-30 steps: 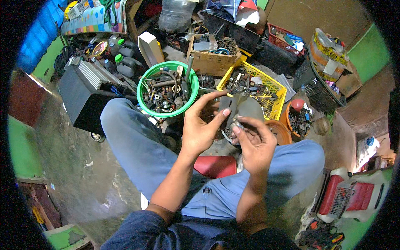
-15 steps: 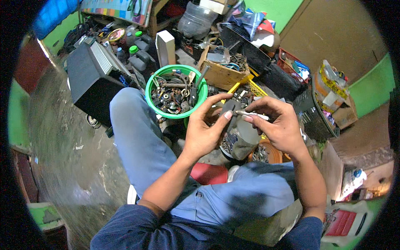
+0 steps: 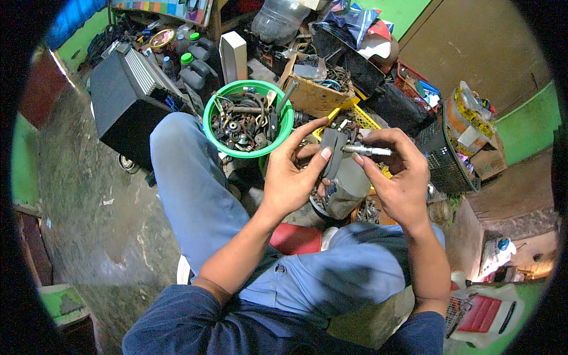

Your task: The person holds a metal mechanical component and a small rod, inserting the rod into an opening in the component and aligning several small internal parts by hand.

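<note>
**Both hands on grey part, raised before the green bowl**

The left hand (image 3: 290, 177) has its grip clenched on a dark grey metal part (image 3: 332, 155), fingers behind, thumb across the front. The right hand (image 3: 399, 177) pinches a short silver bolt (image 3: 367, 151), its tip touching the part. Against the frame half a second earlier, the hands sit slightly lower and the bolt lies more level. The green bowl (image 3: 220, 142) of scrap hardware stands just beyond the left knee; a yellow crate (image 3: 364, 121) lies behind the hands.
</note>
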